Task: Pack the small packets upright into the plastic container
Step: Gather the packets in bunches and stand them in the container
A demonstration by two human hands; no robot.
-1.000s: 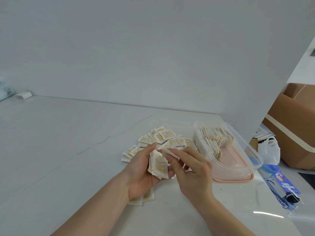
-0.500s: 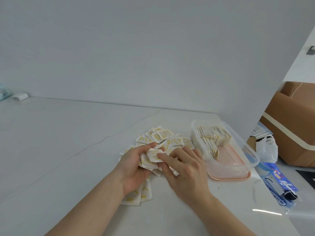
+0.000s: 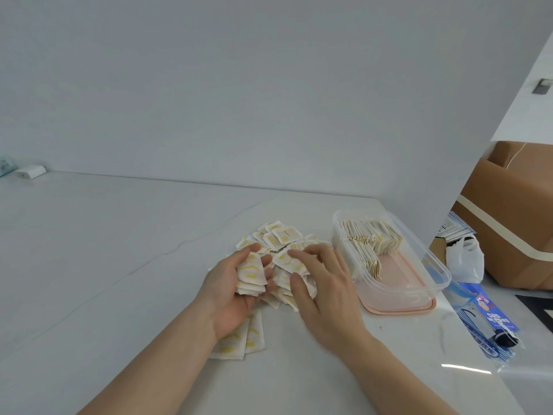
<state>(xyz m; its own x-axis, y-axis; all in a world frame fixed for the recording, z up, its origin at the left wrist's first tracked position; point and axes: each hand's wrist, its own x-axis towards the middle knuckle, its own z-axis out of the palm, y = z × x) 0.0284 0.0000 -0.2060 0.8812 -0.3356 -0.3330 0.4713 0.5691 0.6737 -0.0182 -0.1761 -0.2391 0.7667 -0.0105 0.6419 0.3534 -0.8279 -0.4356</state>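
Observation:
A loose heap of small white packets with yellow print [image 3: 281,238] lies on the white table. My left hand [image 3: 230,292], palm up, holds a small stack of packets [image 3: 252,275] between thumb and fingers. My right hand [image 3: 326,292] lies over the heap just to the right, its fingers spread and touching loose packets. A clear plastic container [image 3: 431,265] stands to the right on a pink lid, with a row of packets [image 3: 368,238] standing upright in its far half. Two more packets [image 3: 239,342] lie under my left wrist.
The white table [image 3: 104,265] runs left and back to a plain wall. A blue-and-white plastic bag [image 3: 484,322] lies at the table's right edge. Beyond that edge are a white bag [image 3: 463,259] and a brown cardboard box [image 3: 514,217]. A small white object [image 3: 30,171] sits far left.
Both hands dropped from holding the stack up to the heap. My right hand let go of the single packet it pinched and now spreads over the loose packets.

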